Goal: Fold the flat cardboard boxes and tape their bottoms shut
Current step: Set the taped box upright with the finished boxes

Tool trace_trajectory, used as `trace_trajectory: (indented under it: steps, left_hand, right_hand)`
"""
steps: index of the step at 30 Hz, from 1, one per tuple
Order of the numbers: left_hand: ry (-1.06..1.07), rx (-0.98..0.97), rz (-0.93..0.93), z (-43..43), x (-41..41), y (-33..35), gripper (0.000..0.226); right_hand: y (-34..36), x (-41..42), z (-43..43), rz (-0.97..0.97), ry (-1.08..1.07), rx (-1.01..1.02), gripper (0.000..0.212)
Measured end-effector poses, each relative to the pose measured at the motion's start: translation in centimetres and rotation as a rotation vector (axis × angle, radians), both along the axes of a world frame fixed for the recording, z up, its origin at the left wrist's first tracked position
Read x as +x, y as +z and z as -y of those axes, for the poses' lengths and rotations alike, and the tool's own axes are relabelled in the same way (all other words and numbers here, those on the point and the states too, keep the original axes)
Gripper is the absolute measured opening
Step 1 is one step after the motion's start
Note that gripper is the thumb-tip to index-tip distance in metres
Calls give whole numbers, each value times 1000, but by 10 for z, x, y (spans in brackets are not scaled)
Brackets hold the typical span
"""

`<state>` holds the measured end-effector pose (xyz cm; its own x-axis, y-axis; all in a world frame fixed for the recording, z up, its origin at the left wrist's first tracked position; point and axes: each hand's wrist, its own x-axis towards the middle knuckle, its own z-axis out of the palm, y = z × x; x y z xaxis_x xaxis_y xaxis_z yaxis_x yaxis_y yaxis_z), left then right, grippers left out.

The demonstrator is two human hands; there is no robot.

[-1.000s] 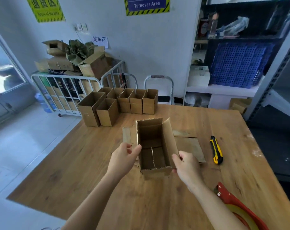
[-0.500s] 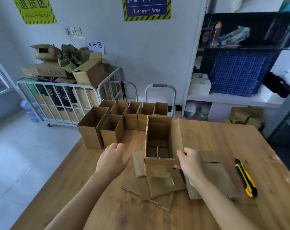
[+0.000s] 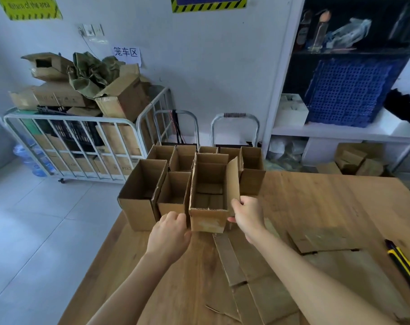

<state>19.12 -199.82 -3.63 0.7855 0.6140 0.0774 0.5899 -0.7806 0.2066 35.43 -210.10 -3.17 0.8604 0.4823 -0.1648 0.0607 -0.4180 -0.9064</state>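
Head view: folded box (image 3: 207, 220) joining finished boxes (image 3: 140, 207), table's (image 3: 316, 202) 11 o'clock.
Right hand (image 3: 247, 216) fingers pinching its right wall; left hand (image 3: 168, 231) fingers curled alongside, grip unclear. Next, likely: release, take flat cardboard (image 3: 265, 296).

Soft daylight from the left, faint shadows, wide-angle bending at edges, slight overall softness

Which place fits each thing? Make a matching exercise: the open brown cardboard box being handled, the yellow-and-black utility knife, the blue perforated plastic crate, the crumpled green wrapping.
1. open brown cardboard box
2. yellow-and-black utility knife
3. blue perforated plastic crate
4. crumpled green wrapping

A. on the white shelf
B. atop the metal cart
C. lying on the wooden table
D. gripped by the right hand

Pairs: 1-D, 2-C, 3-A, 4-B.
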Motion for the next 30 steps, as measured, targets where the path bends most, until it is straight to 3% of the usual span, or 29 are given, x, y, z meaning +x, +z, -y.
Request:
trace_trajectory:
  steps: [20,26,30]
  left_hand:
    - [-12,-48,-55,-45,0,-51,26]
    - [-40,-78,-105,-39,8,-56,23]
    - [-68,-208,-175,-21,22,-53,25]
  right_hand:
    - [-30,13,-56,-24,10,-143,37]
    - [-25,8,-44,-103,-6,-29,54]
    - [-37,13,-8,-69,-35,-101,53]
